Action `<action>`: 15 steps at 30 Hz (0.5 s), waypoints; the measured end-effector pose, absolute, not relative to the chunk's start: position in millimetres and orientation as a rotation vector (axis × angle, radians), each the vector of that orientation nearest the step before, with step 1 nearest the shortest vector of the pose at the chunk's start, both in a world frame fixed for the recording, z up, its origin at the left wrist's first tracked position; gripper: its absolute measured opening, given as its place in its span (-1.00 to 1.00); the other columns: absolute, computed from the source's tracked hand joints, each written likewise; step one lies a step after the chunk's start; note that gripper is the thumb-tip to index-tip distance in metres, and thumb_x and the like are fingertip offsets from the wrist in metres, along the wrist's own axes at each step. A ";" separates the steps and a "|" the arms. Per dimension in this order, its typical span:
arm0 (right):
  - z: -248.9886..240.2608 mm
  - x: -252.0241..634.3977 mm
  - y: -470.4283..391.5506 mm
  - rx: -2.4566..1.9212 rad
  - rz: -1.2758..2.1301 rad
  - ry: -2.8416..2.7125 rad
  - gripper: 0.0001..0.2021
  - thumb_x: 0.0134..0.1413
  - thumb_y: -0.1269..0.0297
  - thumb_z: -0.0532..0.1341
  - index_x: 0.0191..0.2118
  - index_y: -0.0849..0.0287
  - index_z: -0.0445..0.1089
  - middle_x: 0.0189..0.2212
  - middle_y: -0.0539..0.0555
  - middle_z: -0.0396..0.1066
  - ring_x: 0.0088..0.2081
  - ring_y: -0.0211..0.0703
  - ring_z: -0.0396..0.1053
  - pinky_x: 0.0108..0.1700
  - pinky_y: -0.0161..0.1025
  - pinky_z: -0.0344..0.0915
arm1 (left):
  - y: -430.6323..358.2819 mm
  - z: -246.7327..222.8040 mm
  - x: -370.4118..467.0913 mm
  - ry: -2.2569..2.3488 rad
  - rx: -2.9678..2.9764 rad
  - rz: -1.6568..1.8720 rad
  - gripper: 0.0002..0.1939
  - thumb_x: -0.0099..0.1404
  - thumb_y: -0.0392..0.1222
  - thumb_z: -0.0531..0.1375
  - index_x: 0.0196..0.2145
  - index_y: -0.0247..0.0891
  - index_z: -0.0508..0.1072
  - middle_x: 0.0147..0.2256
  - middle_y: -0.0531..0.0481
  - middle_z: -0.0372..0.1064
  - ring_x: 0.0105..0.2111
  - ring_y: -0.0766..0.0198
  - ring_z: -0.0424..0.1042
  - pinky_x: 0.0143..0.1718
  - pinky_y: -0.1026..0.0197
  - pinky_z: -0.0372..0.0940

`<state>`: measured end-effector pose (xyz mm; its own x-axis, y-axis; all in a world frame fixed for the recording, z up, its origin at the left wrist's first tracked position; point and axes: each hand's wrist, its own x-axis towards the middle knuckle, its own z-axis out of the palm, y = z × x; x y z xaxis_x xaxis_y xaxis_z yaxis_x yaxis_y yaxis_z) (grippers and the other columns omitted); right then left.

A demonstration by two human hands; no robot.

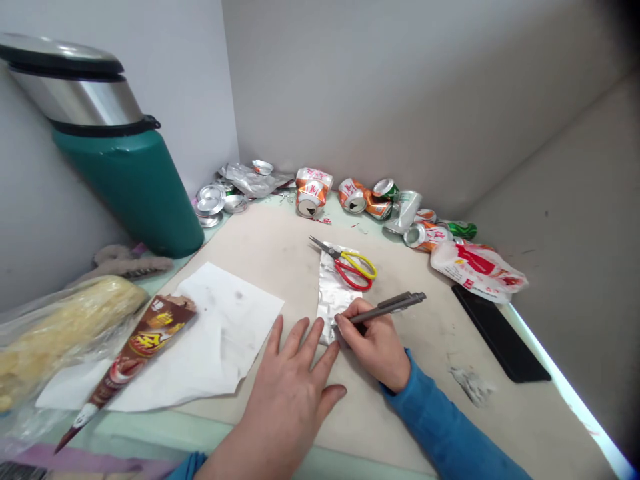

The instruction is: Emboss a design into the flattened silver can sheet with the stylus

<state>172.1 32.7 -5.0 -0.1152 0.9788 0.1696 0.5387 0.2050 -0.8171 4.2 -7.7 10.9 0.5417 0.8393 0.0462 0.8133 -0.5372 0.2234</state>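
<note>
A strip of silver metal sheet (333, 293), probably cut from a can, lies lengthwise on the beige board. Fingers spread, my left hand (295, 380) lies flat on the board, its fingertips at the strip's lower left edge. My right hand (376, 343) grips a dark grey pen (393, 305), its tip down at the strip's lower part; the fingers hide the exact contact. Across the strip's upper end rest scissors (345, 260) with one yellow and one red handle, blades pointing to the upper left.
Cut and crushed cans (353, 195) line the back wall, with can bottoms (210, 200) at back left. A green bottle (135, 180), white paper (210, 347), a brown cone wrapper (140, 340) and bagged food (65, 333) occupy the left. At right are a tissue pack (477, 270) and black phone (500, 333).
</note>
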 end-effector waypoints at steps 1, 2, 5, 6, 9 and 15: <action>-5.2 172.8 32.7 -1.424 0.794 -1.731 -0.83 0.10 0.29 0.15 -0.49 0.13 0.21 -0.66 -0.09 0.21 -0.59 -0.29 0.19 -0.53 -0.35 0.14 | -7.6 10.9 4.1 1.409 2.602 0.217 -0.54 0.29 0.10 0.07 0.09 -0.08 0.34 0.18 -0.13 0.15 0.16 -0.11 0.15 0.14 -0.36 -0.01; -5.5 173.5 32.8 -1.422 0.818 -1.708 -0.82 0.11 0.28 0.14 -0.49 0.13 0.20 -0.67 -0.10 0.21 -0.60 -0.29 0.18 -0.54 -0.35 0.14 | -7.6 10.7 3.9 1.409 2.604 0.217 -0.54 0.28 0.10 0.07 0.08 -0.08 0.35 0.18 -0.13 0.16 0.16 -0.11 0.15 0.14 -0.35 -0.01; -6.3 174.7 33.0 -1.426 0.856 -1.688 -0.82 0.12 0.26 0.14 -0.48 0.13 0.20 -0.67 -0.10 0.21 -0.61 -0.30 0.18 -0.54 -0.36 0.14 | -7.6 9.7 3.6 1.406 2.613 0.227 -0.54 0.29 0.11 0.06 0.08 -0.08 0.36 0.17 -0.13 0.17 0.16 -0.11 0.16 0.14 -0.35 -0.01; -6.5 174.8 33.1 -1.428 0.853 -1.697 -0.82 0.12 0.26 0.14 -0.48 0.13 0.21 -0.66 -0.10 0.21 -0.60 -0.30 0.19 -0.54 -0.36 0.15 | -7.6 9.3 3.6 1.405 2.616 0.235 -0.54 0.29 0.11 0.06 0.08 -0.08 0.35 0.17 -0.13 0.17 0.16 -0.11 0.16 0.14 -0.35 0.00; -6.6 174.4 33.0 -1.438 0.832 -1.731 -0.83 0.12 0.27 0.14 -0.47 0.13 0.21 -0.64 -0.09 0.23 -0.59 -0.28 0.22 -0.53 -0.35 0.16 | -7.5 8.5 3.9 1.412 2.622 0.258 -0.54 0.29 0.10 0.06 0.08 -0.08 0.35 0.17 -0.13 0.17 0.15 -0.12 0.17 0.13 -0.35 0.01; -5.7 172.4 32.4 -1.444 0.811 -1.754 -0.84 0.11 0.28 0.14 -0.48 0.12 0.22 -0.64 -0.07 0.23 -0.58 -0.27 0.21 -0.53 -0.34 0.17 | -7.7 9.6 3.4 1.403 2.621 0.259 -0.53 0.28 0.10 0.07 0.09 -0.09 0.34 0.17 -0.13 0.17 0.15 -0.13 0.17 0.13 -0.36 0.01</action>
<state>172.4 32.4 -5.7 -0.1205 0.9837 0.1334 0.5358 0.1776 -0.8254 3.4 -7.7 9.6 0.5457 0.8343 0.0781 0.8071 -0.5484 0.2189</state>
